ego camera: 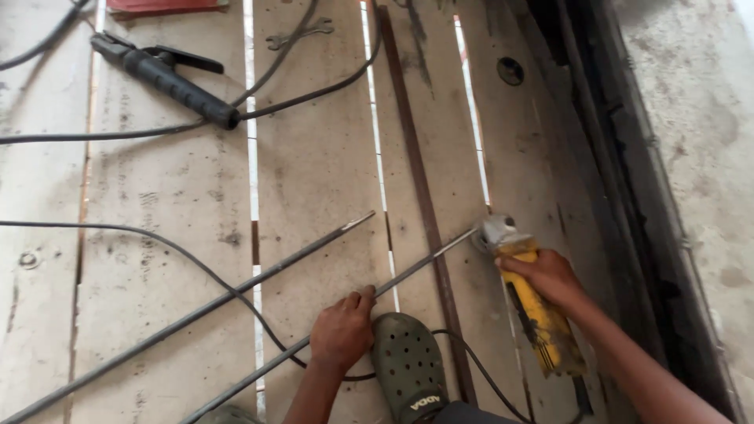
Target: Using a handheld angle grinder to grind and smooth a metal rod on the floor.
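In the upper left of the frame an electrode holder (169,74) is lying on the boards. At lower centre the left hand (343,330) is pressing a thin steel rod (353,308) down, apparently pinching it. The rod is running up-right to the yellow angle grinder (534,302), which the right hand (550,276) is gripping around its body.

One head-worn view, aimed steeply down at close range onto the plank floor (314,157); no second view is supplied.

Bare hands (342,330), sleeveless forearms; dark green perforated clog (408,369) on foot.
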